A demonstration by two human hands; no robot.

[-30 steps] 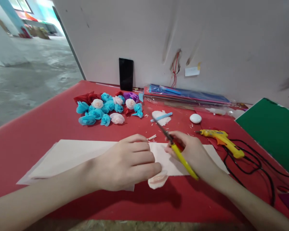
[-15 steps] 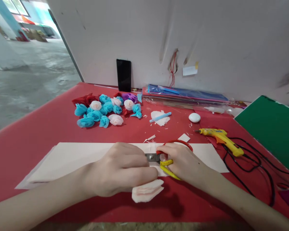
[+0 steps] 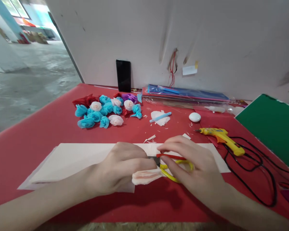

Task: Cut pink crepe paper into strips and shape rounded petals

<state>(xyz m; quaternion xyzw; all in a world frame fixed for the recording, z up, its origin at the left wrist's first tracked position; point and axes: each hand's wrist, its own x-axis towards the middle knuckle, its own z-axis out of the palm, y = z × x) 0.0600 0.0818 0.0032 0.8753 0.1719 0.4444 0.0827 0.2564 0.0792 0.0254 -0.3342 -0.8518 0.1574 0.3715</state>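
Observation:
Scissors with one red and one yellow handle lie over the pale sheets, their blades pointing left. My right hand has its thumb and fingers around the handles. Close beside it, my left hand is closed, fingers curled, on a folded strip of off-white crepe paper with a pinkish middle. The strip's end sticks out below the knuckles, near the yellow handle. Most of the blades are hidden behind my left fingers. Beneath both hands spread long off-white paper sheets.
Blue, pink, red and purple paper flowers cluster at the back left. A yellow glue gun with a black cord lies right, near a white egg-shaped object and a green board. A black phone leans on the wall.
My right hand has shifted its hold on the scissors, fingers lifting and the handles turning. The crepe strip's end has risen slightly. A sheet corner now shows under my left hand.

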